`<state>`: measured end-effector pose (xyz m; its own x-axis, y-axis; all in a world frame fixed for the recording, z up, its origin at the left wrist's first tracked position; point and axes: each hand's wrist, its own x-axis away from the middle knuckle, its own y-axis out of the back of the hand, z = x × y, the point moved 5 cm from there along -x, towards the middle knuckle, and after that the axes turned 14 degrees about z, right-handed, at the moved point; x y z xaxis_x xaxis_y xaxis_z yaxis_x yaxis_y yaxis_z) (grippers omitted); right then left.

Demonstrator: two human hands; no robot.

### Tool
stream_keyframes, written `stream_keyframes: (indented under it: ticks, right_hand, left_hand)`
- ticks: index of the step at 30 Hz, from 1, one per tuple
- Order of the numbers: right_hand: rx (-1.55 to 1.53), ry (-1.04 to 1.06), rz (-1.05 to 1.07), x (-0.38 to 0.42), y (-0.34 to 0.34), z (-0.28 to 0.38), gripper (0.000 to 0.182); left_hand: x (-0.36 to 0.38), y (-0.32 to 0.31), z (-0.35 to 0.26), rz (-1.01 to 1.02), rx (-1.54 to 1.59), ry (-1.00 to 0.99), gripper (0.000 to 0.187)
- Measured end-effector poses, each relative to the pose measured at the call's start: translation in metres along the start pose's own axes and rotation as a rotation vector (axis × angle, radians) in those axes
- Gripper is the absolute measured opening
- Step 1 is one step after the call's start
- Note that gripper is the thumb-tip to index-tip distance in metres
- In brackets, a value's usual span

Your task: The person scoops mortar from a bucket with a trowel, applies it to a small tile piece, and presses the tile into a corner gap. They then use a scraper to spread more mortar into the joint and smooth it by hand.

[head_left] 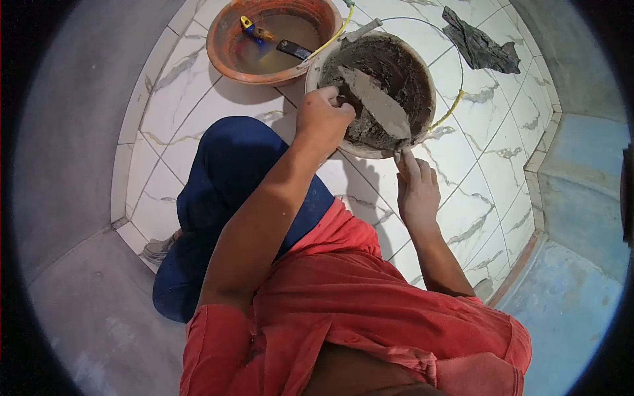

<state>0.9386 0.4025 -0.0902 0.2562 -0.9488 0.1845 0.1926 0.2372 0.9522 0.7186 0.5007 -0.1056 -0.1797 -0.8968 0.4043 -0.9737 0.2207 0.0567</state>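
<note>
A round bucket [424, 72] with wet grey mortar [370, 142] in it stands on the tiled floor in front of me. My left hand [323, 119] is closed at its near left side, fingers wrapped round the handle of a trowel. The trowel's long blade [380, 105] lies slanted over the bucket's opening, coated in grey mortar. My hand partly hides the handle. At the bucket's near rim, my right hand [419, 185] pinches the edge between thumb and fingers, close to the blade's lower end.
An orange-brown basin [218, 49] of murky water holds a brush with a yellow and blue handle [248, 26] and a black-handled tool [294, 49]. A crumpled black sheet [479, 46] lies at the far right. Walls [72, 165] close in on both sides.
</note>
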Motion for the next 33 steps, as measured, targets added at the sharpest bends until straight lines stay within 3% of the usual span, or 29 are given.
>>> stream_keyframes:
  ticks: [4,6,13,17,25,33]
  right_hand:
    - [0.101,-0.017,-0.021,-0.002,-0.003,-0.007,0.058]
    - [0.074,-0.027,-0.023,-0.001,-0.003,-0.008,0.059]
    - [-0.138,0.022,-0.070,0.004,-0.001,-0.008,0.069]
    - [-0.210,0.017,-0.083,0.004,0.005,-0.003,0.066]
    - [0.107,-0.016,-0.104,0.002,0.000,-0.009,0.062]
    - [0.128,-0.060,-0.092,0.012,0.000,-0.023,0.062]
  left_hand:
    - [-0.004,-0.005,0.016,0.000,0.323,-0.028,0.041]
    - [-0.002,-0.006,0.014,0.003,0.570,-0.092,0.025]
    - [0.005,-0.003,-0.003,0.093,0.489,-0.056,0.026]
    - [0.007,-0.006,-0.009,0.149,0.672,-0.066,0.023]
    - [0.008,-0.011,-0.004,0.241,0.716,-0.063,0.023]
    - [0.013,-0.013,-0.001,0.184,0.752,-0.063,0.021]
